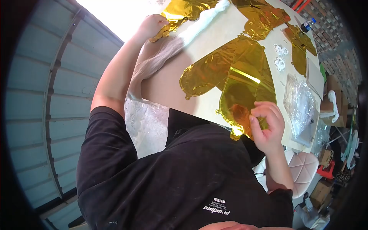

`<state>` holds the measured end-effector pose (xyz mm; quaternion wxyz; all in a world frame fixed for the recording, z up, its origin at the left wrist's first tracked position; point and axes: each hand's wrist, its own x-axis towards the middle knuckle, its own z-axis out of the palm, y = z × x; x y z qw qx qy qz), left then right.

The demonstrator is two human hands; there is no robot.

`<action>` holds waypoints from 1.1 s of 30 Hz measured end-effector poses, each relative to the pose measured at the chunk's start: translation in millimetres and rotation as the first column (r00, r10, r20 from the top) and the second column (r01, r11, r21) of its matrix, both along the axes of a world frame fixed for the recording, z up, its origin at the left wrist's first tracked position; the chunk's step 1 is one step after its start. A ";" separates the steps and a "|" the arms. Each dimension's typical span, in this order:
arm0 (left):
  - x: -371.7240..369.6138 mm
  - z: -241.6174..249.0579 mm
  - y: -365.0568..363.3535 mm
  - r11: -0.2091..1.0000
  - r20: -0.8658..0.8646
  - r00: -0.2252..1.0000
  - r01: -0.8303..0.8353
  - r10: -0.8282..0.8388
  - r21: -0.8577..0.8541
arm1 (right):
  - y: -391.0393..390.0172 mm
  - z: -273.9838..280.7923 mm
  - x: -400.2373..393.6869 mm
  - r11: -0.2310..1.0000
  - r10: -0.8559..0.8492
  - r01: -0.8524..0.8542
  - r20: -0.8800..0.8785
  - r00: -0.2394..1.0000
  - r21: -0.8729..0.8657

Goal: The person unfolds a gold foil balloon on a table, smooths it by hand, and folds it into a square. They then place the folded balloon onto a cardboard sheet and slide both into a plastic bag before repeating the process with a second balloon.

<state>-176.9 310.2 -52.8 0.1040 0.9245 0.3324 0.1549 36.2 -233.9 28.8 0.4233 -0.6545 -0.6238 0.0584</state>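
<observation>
My left hand (154, 26) is closed on crumpled gold foil at the table's far left. More of the gold foil (186, 9) spreads out beside it. My right hand (269, 126) is curled, thumb toward the fingers, at the near end of a flat gold foil balloon (245, 86), whose tip reaches over the table edge. The exact pinch point is partly hidden by my fingers. Another flat gold piece (205, 73) lies partly under that balloon. A long bundle of whitish strands (168, 51) runs across the table near my left forearm and hangs off the edge.
More gold foil (264, 17) lies at the far side, and other pieces (299, 50) at the right. Small white coils (280, 57), clear plastic bags (301, 109) and a blue-capped bottle (308, 25) are on the table (163, 86). A white padded chair (303, 170) stands at right.
</observation>
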 end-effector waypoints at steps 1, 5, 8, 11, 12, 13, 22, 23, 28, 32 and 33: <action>-0.7 -1.2 2.1 0.999 0.059 0.998 0.003 -0.005 0.033 | 14.3 6.9 -2.9 1.000 0.005 -0.005 0.003 1.000 -0.003; -3.4 7.8 5.4 0.997 0.207 0.976 -0.051 0.061 -0.051 | 93.9 16.6 -4.0 0.986 0.168 -0.170 0.161 0.973 -0.001; -5.8 19.0 0.0 0.965 0.137 0.984 -0.073 0.110 -0.252 | 176.2 3.0 -8.0 0.987 0.156 -0.139 0.242 0.958 -0.082; -22.7 20.1 -24.0 0.990 0.097 0.992 0.092 -0.082 -0.103 | 250.2 -17.5 -12.6 0.983 0.181 -0.161 0.293 0.939 -0.089; -29.1 26.5 -32.6 0.981 0.052 0.986 0.164 -0.159 -0.102 | 267.2 -22.6 -13.8 0.980 0.198 -0.185 0.288 0.937 -0.072; -37.4 23.5 -27.5 0.983 0.054 0.987 0.157 -0.152 -0.099 | 279.9 -24.6 -15.0 0.979 0.204 -0.192 0.291 0.935 -0.071; -55.9 -0.9 -23.2 0.881 0.095 0.889 0.423 -0.449 0.211 | 330.3 -38.2 -29.0 0.934 0.200 -0.140 0.156 0.967 -0.330; -55.7 -1.3 -17.3 0.880 0.092 0.887 0.426 -0.452 0.212 | 335.2 -41.2 -31.7 0.941 0.220 -0.149 0.216 0.951 -0.303; -52.2 20.3 -13.3 0.910 -0.103 0.918 0.393 -0.382 0.132 | 362.2 -64.7 -38.2 0.959 0.276 -0.232 0.346 0.897 -0.164; -42.0 25.7 -17.5 0.976 0.043 0.999 0.011 -0.002 -0.215 | 375.2 -61.2 -48.0 0.944 0.313 -0.235 0.399 0.862 -0.233; -41.2 24.8 -14.3 0.940 0.118 0.992 0.004 0.038 -0.341 | 380.4 -61.1 -49.3 0.946 0.304 -0.226 0.396 0.866 -0.232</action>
